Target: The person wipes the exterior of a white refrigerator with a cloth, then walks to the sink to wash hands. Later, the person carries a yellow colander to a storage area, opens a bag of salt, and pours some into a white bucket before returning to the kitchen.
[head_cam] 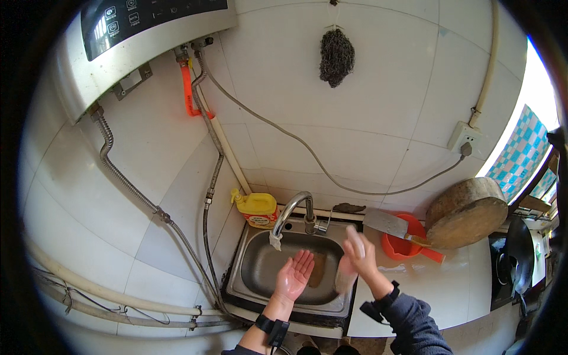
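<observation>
My left hand (295,275) is held palm up over the stainless steel sink (262,284), wet, with nothing in it. My right hand (360,257) is above the sink's right edge, its fingers blurred by motion; a pale, elongated thing (356,239) shows at its fingers, too blurred to name. Below that hand is another pale blurred shape that I cannot make out. The curved chrome faucet (295,204) stands at the back of the sink, with a whitish cloth-like piece (275,241) at its spout. No running water can be made out.
A yellow pump bottle (257,208) stands behind the sink at left. To the right are a red plastic dipper (399,246), a metal spatula or cleaver-like blade (386,223) lying across it, and round wooden chopping blocks (466,222). A black wok (519,253) is farther right.
</observation>
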